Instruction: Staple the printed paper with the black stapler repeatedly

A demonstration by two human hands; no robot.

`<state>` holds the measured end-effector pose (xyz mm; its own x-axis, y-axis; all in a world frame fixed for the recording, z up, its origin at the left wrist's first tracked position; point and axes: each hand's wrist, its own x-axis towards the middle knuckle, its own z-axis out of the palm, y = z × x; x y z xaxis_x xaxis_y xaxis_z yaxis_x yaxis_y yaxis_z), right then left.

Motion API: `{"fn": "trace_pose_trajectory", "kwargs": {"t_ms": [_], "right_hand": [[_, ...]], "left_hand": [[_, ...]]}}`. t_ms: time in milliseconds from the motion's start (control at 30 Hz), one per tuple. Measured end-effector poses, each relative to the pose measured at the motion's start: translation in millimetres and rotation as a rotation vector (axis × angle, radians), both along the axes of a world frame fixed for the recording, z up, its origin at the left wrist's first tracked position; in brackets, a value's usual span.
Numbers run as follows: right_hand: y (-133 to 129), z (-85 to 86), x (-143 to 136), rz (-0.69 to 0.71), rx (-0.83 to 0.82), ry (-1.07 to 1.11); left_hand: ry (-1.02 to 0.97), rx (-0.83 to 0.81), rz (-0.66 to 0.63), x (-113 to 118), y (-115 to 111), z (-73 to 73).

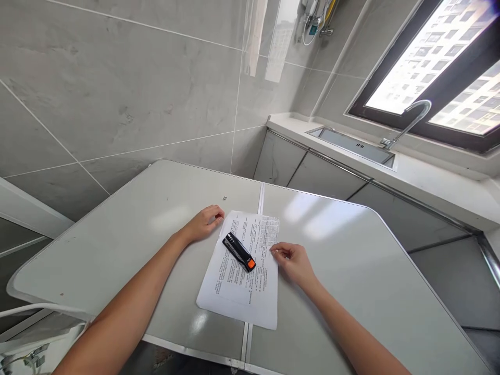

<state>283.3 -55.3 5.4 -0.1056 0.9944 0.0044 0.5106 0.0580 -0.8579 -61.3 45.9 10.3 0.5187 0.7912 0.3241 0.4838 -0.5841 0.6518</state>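
A black stapler (236, 250) with an orange end lies slantwise on a printed sheet of paper (219, 297). The sheet rests flat across the table's centre seam. My left hand (206, 221) lies at the paper's upper left edge, fingers loosely bent, with a gap between thumb and forefinger and nothing held. On the other side, my right hand (295, 260) rests with its loosely curved fingertips over the paper's right edge, and no object shows in it. Neither hand touches the stapler.
The pale folding table (332, 271) has a metal rim and rounded corners. Small dark marks (224, 198) show beyond the paper. A counter with a sink (355, 146) and a curved faucet (410, 122) stands at the right rear under a window. White cables (42, 307) hang near the left front.
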Motion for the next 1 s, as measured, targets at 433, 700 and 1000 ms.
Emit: {"fn": "trace_pose_trajectory", "kwargs": {"t_ms": [433, 700, 1000], "right_hand": [[-6.3, 5.0, -19.7, -0.039, 0.268, -0.182], [-13.1, -4.7, -49.4, 0.179, 0.259, -0.324], [37.6, -3.3, -22.3, 0.220, 0.284, -0.218]], "left_hand": [[0.138, -0.187, -0.209, 24.4, -18.5, 7.2], [0.283, -0.114, -0.220, 35.4, -19.6, 0.4], [0.292, -0.140, -0.194, 36.8, -19.6, -0.6]]}}
